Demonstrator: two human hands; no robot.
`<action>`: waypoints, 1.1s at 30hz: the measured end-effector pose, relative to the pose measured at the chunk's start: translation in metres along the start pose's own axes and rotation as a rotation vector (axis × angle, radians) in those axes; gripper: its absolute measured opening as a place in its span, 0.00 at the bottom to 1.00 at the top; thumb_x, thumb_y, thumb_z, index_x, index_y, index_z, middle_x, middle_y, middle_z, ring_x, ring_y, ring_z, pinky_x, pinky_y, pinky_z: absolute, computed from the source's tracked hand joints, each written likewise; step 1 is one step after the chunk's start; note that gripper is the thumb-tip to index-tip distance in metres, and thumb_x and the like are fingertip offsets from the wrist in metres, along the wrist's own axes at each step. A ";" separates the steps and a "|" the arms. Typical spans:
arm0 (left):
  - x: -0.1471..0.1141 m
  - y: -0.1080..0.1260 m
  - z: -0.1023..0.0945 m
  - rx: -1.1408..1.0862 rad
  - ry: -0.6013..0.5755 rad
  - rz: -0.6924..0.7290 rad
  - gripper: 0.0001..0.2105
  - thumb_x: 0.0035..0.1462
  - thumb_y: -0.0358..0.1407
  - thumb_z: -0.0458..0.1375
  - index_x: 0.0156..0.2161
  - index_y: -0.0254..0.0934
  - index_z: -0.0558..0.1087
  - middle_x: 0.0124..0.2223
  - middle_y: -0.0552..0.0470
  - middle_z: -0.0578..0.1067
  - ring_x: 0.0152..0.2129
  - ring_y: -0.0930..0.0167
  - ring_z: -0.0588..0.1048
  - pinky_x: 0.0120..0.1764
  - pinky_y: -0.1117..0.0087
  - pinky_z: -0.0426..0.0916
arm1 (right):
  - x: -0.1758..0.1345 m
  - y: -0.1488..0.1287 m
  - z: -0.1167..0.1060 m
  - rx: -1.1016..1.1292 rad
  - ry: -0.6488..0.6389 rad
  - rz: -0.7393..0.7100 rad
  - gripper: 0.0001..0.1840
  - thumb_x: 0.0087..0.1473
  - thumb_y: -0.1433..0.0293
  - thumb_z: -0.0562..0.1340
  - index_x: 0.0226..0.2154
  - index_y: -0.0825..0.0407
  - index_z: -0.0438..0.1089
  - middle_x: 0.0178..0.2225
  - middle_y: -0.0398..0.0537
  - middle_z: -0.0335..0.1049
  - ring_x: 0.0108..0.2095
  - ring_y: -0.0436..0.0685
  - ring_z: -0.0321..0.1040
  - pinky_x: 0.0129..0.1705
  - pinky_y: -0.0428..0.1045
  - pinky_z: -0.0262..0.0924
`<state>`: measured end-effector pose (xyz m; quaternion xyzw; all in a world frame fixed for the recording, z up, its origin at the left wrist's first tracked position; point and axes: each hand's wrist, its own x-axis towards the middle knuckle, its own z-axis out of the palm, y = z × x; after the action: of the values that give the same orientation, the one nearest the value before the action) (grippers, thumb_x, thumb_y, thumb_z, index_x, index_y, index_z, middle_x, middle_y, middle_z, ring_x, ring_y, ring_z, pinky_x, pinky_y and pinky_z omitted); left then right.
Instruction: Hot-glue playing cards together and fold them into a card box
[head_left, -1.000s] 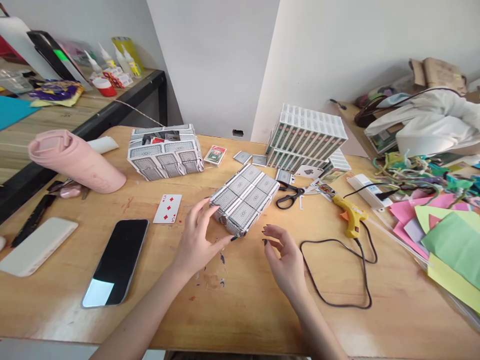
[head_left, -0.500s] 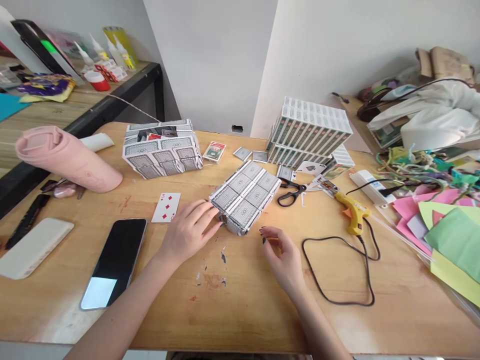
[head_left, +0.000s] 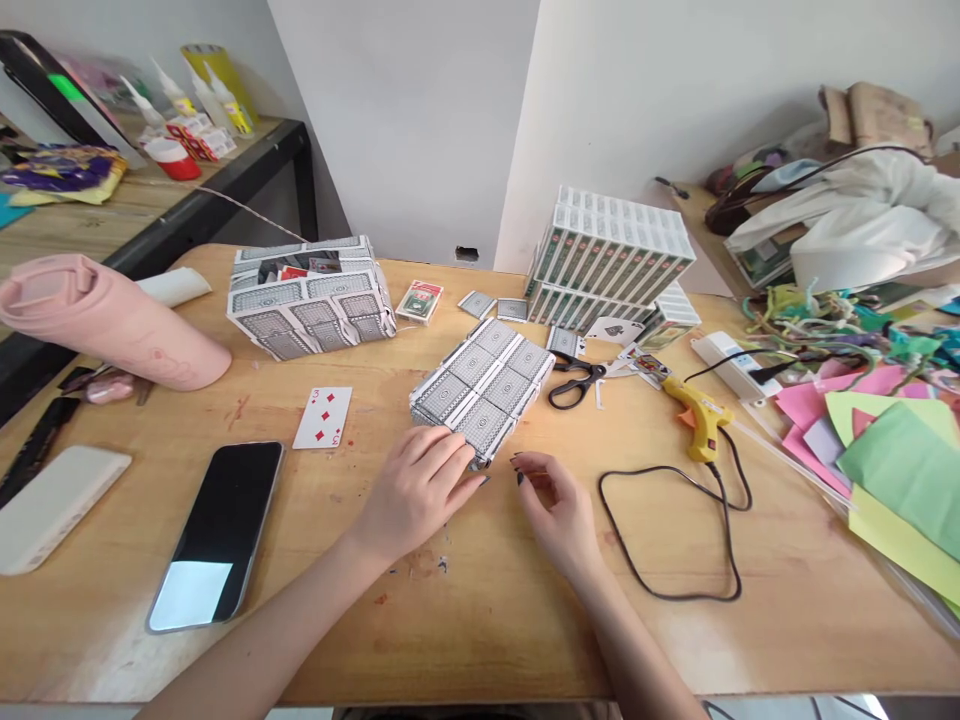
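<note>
A flat box covered in grey-patterned playing cards lies at an angle in the middle of the table. My left hand lies against its near left corner, fingers stretched out and touching the cards, not wrapped round it. To the right of that corner, my right hand rests by the table with loosely curled fingers, thumb apart, and nothing in it. Black-handled scissors lie just beyond the box's right side. A single three of diamonds card lies face up to the left.
A second card-covered box with an opening on top stands at the back left. Stacked card packs are behind. A yellow glue gun and its cord lie right, beside coloured paper. A phone and pink roll are left.
My left hand has slid right along the near end of the box, from its left corner. My right hand has barely moved. The whole view has shifted slightly.
</note>
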<state>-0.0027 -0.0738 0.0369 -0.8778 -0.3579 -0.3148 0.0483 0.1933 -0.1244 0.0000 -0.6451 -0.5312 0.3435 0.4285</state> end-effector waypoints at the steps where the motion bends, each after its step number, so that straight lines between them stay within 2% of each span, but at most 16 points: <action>1: 0.001 0.001 0.001 0.009 0.001 -0.017 0.07 0.57 0.32 0.60 0.41 0.37 0.70 0.40 0.48 0.76 0.40 0.64 0.73 0.44 0.61 0.70 | 0.000 0.000 0.000 -0.001 0.002 0.001 0.11 0.53 0.70 0.57 0.40 0.50 0.71 0.39 0.50 0.77 0.41 0.56 0.74 0.46 0.54 0.69; 6: 0.003 0.003 0.004 -0.056 -0.002 -0.095 0.04 0.56 0.28 0.59 0.38 0.37 0.70 0.38 0.50 0.76 0.39 0.66 0.71 0.44 0.63 0.70 | 0.000 -0.001 -0.001 0.008 0.006 0.019 0.11 0.53 0.71 0.56 0.38 0.50 0.72 0.39 0.50 0.77 0.42 0.57 0.74 0.46 0.54 0.69; 13: 0.000 0.001 0.008 -0.166 0.048 -0.153 0.05 0.58 0.28 0.59 0.38 0.39 0.70 0.37 0.51 0.75 0.39 0.67 0.70 0.43 0.63 0.70 | 0.000 -0.002 -0.002 0.031 0.006 0.022 0.11 0.52 0.71 0.57 0.37 0.50 0.72 0.38 0.49 0.78 0.41 0.56 0.74 0.46 0.54 0.69; 17: 0.000 -0.004 0.001 -0.194 -0.029 -0.138 0.04 0.58 0.29 0.58 0.36 0.40 0.70 0.36 0.52 0.74 0.38 0.67 0.70 0.43 0.63 0.71 | -0.001 -0.002 -0.003 0.048 0.024 0.011 0.11 0.52 0.71 0.57 0.37 0.50 0.72 0.38 0.50 0.78 0.41 0.56 0.74 0.44 0.53 0.69; 20: -0.007 -0.020 -0.014 -0.183 -0.114 -0.104 0.04 0.59 0.29 0.57 0.37 0.40 0.70 0.37 0.52 0.74 0.40 0.67 0.71 0.44 0.63 0.70 | 0.001 -0.001 -0.007 0.055 0.116 0.005 0.11 0.52 0.71 0.57 0.38 0.50 0.71 0.39 0.51 0.77 0.41 0.57 0.74 0.43 0.54 0.69; 23: -0.022 -0.044 -0.030 -0.131 -0.093 -0.100 0.04 0.58 0.30 0.58 0.37 0.42 0.71 0.40 0.52 0.73 0.40 0.67 0.72 0.45 0.63 0.69 | 0.007 0.000 -0.013 0.058 0.277 0.006 0.12 0.52 0.71 0.57 0.39 0.51 0.71 0.39 0.51 0.76 0.41 0.57 0.73 0.45 0.56 0.69; 25: -0.034 -0.060 -0.038 -0.126 -0.110 -0.157 0.04 0.59 0.32 0.57 0.38 0.44 0.73 0.42 0.52 0.72 0.39 0.68 0.74 0.44 0.64 0.70 | 0.014 -0.001 -0.016 0.083 0.328 0.005 0.13 0.52 0.71 0.57 0.41 0.51 0.70 0.41 0.52 0.75 0.44 0.57 0.73 0.49 0.58 0.69; 27: -0.044 -0.069 -0.041 -0.125 -0.088 -0.216 0.06 0.59 0.34 0.56 0.39 0.46 0.73 0.45 0.52 0.72 0.39 0.68 0.75 0.43 0.66 0.72 | 0.022 -0.002 -0.016 0.121 0.291 -0.009 0.16 0.52 0.71 0.57 0.44 0.50 0.70 0.46 0.53 0.74 0.49 0.59 0.71 0.54 0.60 0.66; 29: -0.053 -0.072 -0.041 -0.084 -0.044 -0.305 0.06 0.59 0.34 0.55 0.40 0.46 0.73 0.46 0.52 0.73 0.42 0.66 0.75 0.47 0.63 0.71 | 0.030 -0.005 -0.012 0.163 0.202 -0.018 0.21 0.51 0.72 0.57 0.49 0.50 0.69 0.52 0.53 0.71 0.54 0.59 0.68 0.58 0.61 0.63; 33: -0.062 -0.066 -0.033 -0.037 0.013 -0.404 0.08 0.59 0.34 0.56 0.44 0.46 0.72 0.49 0.52 0.74 0.45 0.64 0.76 0.52 0.59 0.70 | 0.036 -0.010 -0.002 0.241 0.031 0.009 0.26 0.50 0.73 0.56 0.53 0.51 0.69 0.54 0.52 0.70 0.55 0.60 0.68 0.59 0.61 0.62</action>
<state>-0.0966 -0.0721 0.0175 -0.7867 -0.5206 -0.3303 -0.0295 0.1985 -0.0891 0.0108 -0.5964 -0.4765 0.3967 0.5098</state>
